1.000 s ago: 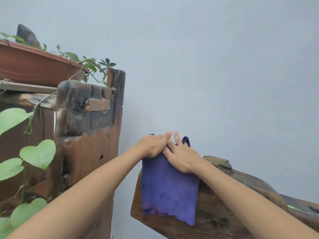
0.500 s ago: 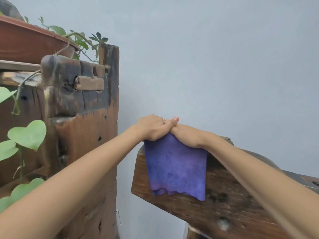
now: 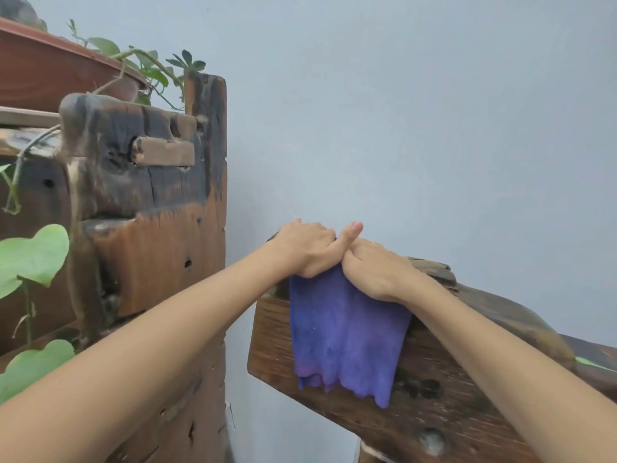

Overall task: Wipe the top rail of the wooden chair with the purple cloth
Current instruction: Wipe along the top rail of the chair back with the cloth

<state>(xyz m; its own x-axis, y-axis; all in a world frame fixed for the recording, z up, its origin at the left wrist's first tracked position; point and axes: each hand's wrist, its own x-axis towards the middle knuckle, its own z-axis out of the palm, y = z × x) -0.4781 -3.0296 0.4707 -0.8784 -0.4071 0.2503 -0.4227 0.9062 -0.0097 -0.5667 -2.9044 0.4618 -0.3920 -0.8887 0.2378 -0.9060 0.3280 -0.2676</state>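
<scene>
The purple cloth (image 3: 347, 332) hangs over the left end of the wooden chair's top rail (image 3: 444, 406), and most of it drapes down the near face. My left hand (image 3: 305, 250) sits on the rail's top edge, fingers curled over the far side onto the cloth's upper fold, thumb pointing right. My right hand (image 3: 379, 272) lies right beside it, touching it, with its fingers curled over the cloth on the rail top. The fingertips of both hands are hidden behind the rail.
A tall, weathered wooden stand (image 3: 157, 228) rises just left of the chair, carrying a terracotta planter (image 3: 50, 75) with trailing green leaves (image 3: 31, 255). A plain pale wall (image 3: 417, 111) stands close behind. The rail runs on to the right under my right forearm.
Both hands went from lying flat on the cloth to curling over the rail's top edge. The cloth's upper part is now bunched under them.
</scene>
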